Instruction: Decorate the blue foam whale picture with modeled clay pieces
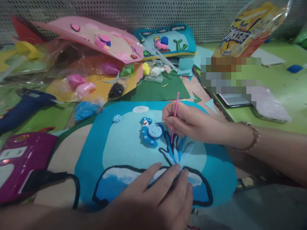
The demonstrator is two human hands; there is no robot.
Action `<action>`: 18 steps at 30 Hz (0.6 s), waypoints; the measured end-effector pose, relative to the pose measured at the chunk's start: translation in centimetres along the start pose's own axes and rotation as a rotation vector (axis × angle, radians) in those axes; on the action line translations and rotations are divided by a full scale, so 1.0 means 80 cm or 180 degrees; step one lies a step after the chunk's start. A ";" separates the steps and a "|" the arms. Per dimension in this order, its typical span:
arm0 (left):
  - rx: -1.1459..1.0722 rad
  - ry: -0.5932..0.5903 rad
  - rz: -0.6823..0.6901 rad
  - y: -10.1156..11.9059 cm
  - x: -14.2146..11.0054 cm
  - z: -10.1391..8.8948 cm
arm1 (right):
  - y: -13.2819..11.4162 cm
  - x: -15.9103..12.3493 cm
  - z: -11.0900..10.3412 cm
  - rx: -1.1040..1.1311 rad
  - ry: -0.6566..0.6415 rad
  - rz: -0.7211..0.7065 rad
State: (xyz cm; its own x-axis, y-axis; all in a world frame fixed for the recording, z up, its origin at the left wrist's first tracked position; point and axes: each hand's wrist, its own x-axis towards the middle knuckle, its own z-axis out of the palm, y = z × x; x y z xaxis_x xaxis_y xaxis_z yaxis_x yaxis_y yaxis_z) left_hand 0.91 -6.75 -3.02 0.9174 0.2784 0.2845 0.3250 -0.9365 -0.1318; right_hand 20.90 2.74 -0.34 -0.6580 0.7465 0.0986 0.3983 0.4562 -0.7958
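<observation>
A blue paper sheet point(88, 166) lies before me, bearing a clay snail point(149, 137), a white clay cloud point(140, 109) and a small blue clay flower point(117, 118). Below the snail, blue and white clay leaves point(175, 155) rise from a black-outlined blue and white mound point(115, 180). My right hand point(187, 121) pinches a thin pink modelling tool point(176, 107), its tip at the black outline of the leaves. My left hand point(163, 198) rests on the sheet with fingers stretched over the mound, fingertips by the leaf bases, covering part of it.
Several bagged clay lumps, including a blue one point(86, 110) and a black one point(116, 90), lie behind the sheet. Left are a navy glue gun point(28, 103) and a purple device point(26, 159) with a black cable. Two clay pictures point(120, 41) lean at the back; a snack bag point(247, 32) stands right.
</observation>
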 end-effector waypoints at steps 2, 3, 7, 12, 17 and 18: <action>0.0011 0.0046 0.0004 -0.001 0.001 0.002 | 0.000 0.000 0.000 -0.0007 0.0029 -0.0003; 0.0014 0.0073 0.0017 -0.001 0.001 0.002 | 0.001 0.000 0.000 -0.0005 0.0059 -0.0007; 0.0022 0.0007 -0.0008 0.001 0.002 -0.001 | 0.000 0.001 -0.001 0.0035 0.0203 0.0051; 0.0020 -0.0018 0.0006 0.001 0.002 -0.003 | 0.002 0.001 0.002 0.0707 0.0409 0.0172; -0.0022 -0.0010 -0.0019 -0.001 0.003 0.002 | 0.003 -0.002 0.004 0.1029 0.0003 0.0201; -0.0023 -0.0026 -0.0019 -0.001 0.003 0.003 | 0.003 -0.003 0.005 0.1016 -0.0032 0.0205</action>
State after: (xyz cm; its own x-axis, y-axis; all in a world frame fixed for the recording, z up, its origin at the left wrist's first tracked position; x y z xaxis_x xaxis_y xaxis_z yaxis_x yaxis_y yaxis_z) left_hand 1.14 -6.57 -3.13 0.9173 0.2857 0.2773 0.3289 -0.9363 -0.1231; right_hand 20.91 2.49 -0.77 -0.6448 0.7634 0.0375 0.2198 0.2322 -0.9475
